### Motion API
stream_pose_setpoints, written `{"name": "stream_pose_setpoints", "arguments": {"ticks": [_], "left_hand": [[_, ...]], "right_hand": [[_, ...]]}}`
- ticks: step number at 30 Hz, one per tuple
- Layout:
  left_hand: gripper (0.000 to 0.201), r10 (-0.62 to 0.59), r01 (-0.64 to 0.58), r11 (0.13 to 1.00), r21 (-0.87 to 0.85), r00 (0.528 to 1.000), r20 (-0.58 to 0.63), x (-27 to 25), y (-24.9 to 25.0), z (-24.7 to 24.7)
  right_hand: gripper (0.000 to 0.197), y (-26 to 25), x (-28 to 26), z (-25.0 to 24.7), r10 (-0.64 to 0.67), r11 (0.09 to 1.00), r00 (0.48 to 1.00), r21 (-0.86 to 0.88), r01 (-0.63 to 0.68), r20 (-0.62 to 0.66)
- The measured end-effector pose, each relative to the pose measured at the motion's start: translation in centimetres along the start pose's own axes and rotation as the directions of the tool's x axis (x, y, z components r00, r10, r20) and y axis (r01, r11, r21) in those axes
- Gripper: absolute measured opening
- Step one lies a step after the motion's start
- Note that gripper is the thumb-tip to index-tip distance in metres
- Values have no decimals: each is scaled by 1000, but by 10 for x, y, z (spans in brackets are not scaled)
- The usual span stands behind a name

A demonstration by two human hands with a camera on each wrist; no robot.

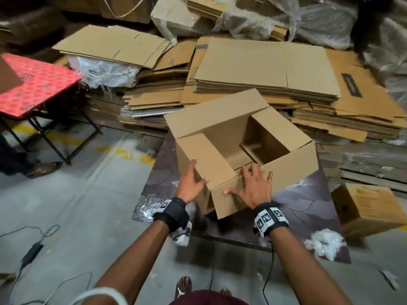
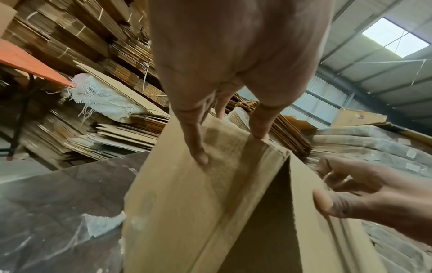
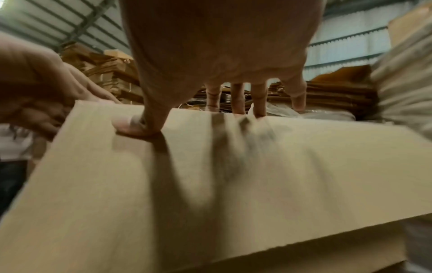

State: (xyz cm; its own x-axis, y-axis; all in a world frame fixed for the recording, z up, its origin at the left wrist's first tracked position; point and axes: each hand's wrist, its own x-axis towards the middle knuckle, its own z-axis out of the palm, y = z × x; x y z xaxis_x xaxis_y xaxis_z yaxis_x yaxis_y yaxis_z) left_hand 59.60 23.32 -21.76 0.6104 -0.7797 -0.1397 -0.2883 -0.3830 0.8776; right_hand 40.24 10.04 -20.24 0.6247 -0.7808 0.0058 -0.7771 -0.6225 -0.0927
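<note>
Fingers lay straight and spread, gripping nothing: the left hand (image 1: 191, 183) pressed the side flap (image 1: 204, 158), the right hand (image 1: 253, 187) the near flap (image 1: 229, 202) of the cardboard box (image 1: 288, 166) beneath them. Beyond the fingertips the far flap (image 1: 211, 115) stood unfolded; closing looked barely begun.

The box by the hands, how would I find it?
Find the big heap of flattened cardboard sheets. Right in front, on the dark mat, sits the box. Unlike the flat sheets and the shut carton nearby, its top gapes open.
</note>
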Motion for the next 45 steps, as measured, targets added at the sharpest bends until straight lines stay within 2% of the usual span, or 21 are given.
{"name": "stream_pose_setpoints", "arguments": {"ticks": [3,5,6,10,12,14,16,18,21,24,29,31,34,37,39,41,43,45], "left_hand": [[67,29,-27,997,67,999,-23,20,0,-12],[59,59,-55,993,103,998,-37,34,1,-19],[57,76,-69,990,126,996,-54,41,3,-22],[55,73,-53,983,175,991,-108,62,10,-38],[51,57,-40,967,250,996,-62,66,17,-48],[50,33,-26,941,337,999,-13,69,22,-55],[50,44,-44,895,444,999,11,71,25,-59],[50,103,-117,821,559,993,57,71,31,-58],[56,183,-304,673,675,952,247,73,43,-42],[58,118,-402,479,780,911,396,75,55,-24],[55,28,-445,275,852,890,455,84,68,-11],[54,22,-461,241,854,882,470,85,73,-10],[45,125,-496,342,798,866,485,83,85,-13],[35,331,-502,496,709,864,381,77,94,-25],[38,423,-489,536,687,861,283,72,98,-38],[35,474,-452,548,704,861,183,67,100,-53],[43,462,-343,547,763,884,66,63,95,-67],[53,447,-135,437,889,890,-85,58,85,-79]], "right_hand": [[108,-22,9,-1,67,997,997,36,-65,-43],[107,-35,16,-1,67,996,995,71,-61,-77],[98,-40,19,-2,64,992,994,112,-53,-92],[38,-37,29,1,45,952,993,307,-9,-111],[27,-34,35,1,54,947,993,320,-17,-107],[25,-36,39,-1,101,944,988,324,-60,-114],[25,-42,42,-3,165,935,979,335,-117,-120],[25,-47,47,-4,207,932,971,325,-159,-120],[25,-54,53,-5,220,944,969,273,-184,-109],[30,-56,58,-9,230,935,966,302,-187,-115],[31,-53,59,-9,233,928,965,325,-184,-118],[30,-52,59,-7,228,926,967,332,-180,-114],[30,-52,61,-7,235,923,965,337,-184,-117],[28,-53,61,-7,225,927,966,333,-173,-126],[28,-53,63,-8,213,929,969,335,-160,-127],[29,-53,64,-9,203,930,972,334,-153,-119],[30,-53,66,-11,198,928,973,342,-148,-116],[29,-55,66,-11,193,928,974,344,-143,-117]]}}
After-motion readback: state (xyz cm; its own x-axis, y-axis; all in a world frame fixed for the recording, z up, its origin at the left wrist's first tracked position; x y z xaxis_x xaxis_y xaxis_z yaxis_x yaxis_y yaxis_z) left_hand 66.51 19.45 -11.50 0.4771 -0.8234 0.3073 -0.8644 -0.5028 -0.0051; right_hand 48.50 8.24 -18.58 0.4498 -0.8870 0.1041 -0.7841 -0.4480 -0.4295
